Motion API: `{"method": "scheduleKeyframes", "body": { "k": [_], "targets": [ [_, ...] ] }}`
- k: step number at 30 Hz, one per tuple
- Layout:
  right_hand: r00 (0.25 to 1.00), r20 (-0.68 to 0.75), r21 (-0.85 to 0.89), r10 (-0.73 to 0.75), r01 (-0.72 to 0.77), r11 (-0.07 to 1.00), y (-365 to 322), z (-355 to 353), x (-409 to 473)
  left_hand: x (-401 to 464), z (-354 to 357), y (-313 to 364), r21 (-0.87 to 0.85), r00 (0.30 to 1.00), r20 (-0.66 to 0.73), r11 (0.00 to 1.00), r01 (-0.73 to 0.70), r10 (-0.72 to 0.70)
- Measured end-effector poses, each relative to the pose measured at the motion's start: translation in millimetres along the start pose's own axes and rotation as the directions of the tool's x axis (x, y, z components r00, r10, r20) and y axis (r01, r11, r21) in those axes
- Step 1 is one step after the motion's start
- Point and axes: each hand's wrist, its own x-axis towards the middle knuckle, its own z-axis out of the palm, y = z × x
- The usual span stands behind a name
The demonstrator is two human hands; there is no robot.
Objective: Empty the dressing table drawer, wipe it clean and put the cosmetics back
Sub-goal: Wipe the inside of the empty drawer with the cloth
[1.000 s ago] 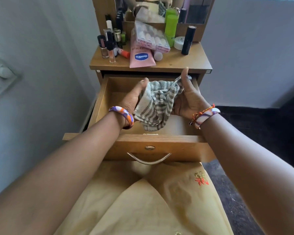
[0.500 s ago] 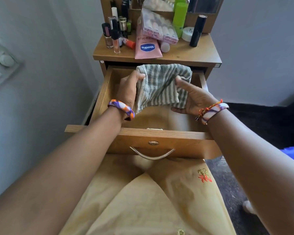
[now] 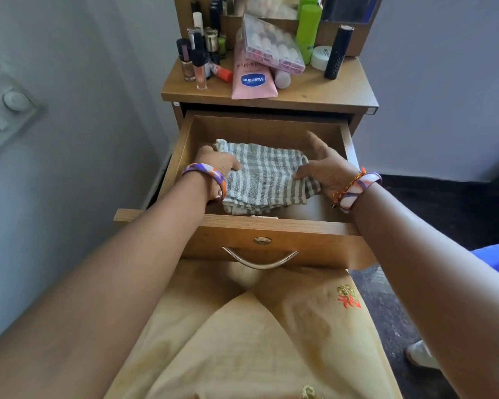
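Drawer (image 3: 274, 228): pulled open. Striped cloth (image 3: 267, 175): folded, lying inside drawer. Left hand (image 3: 218, 168): pressing cloth's left edge, fingers hidden. Right hand (image 3: 324, 165): fingers spread, touching cloth's right edge.

1. A pale switch plate with a round white dial (image 3: 12, 99) sits on the grey-blue wall at left.
2. Yellow embroidered fabric (image 3: 257, 341) covers the lap.
3. Dark carpet (image 3: 444, 208) at right.

You have one open wooden drawer (image 3: 271, 228) holding one grey-and-white striped cloth (image 3: 267, 175). On the tabletop count one pink Vaseline tube (image 3: 252, 82), one clear box of pink-and-white pieces (image 3: 272, 46), one green bottle (image 3: 308, 27), one white round jar (image 3: 321, 57) and one black cylindrical tube (image 3: 338, 51).
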Motion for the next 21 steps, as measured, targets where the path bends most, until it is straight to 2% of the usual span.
{"method": "scheduleKeyframes", "body": {
  "k": [3,5,9,12,15,17,18,20,21],
  "targets": [
    [0.992,0.054,-0.112,-0.114,0.120,0.986,-1,4,-4,-1,3,2,0.124,0.979,-0.049,0.974,-0.189,0.196],
    [0.993,0.019,-0.169,-0.120,0.122,0.978,-3,7,-9,-6,6,3,0.248,0.968,0.052,0.935,-0.252,0.247],
    [0.994,0.003,-0.270,-0.112,0.108,0.957,-4,11,-14,-11,10,1,0.481,0.966,0.172,0.839,-0.254,0.194],
    [0.993,0.036,-0.322,-0.112,0.117,0.939,-7,13,-17,-3,11,-1,0.581,0.974,0.145,0.782,-0.226,0.174],
    [0.991,0.070,-0.349,-0.112,0.129,0.928,-8,15,-18,3,13,-5,0.611,0.983,0.123,0.770,-0.184,0.137],
    [0.979,0.097,-0.368,-0.179,0.203,0.907,-9,19,-20,1,17,-3,0.559,0.983,0.145,0.811,-0.175,0.112],
    [0.970,0.110,-0.329,-0.218,0.243,0.913,-10,21,-21,0,19,-1,0.476,0.981,0.164,0.863,-0.169,0.101],
    [0.952,0.160,-0.152,-0.261,0.285,0.946,-13,26,-22,-5,21,5,0.150,0.972,0.225,0.984,-0.100,0.064],
    [0.943,0.204,-0.064,-0.262,0.280,0.958,-15,29,-24,-8,21,8,-0.043,0.969,0.245,0.999,-0.033,0.043]
  ]
}}
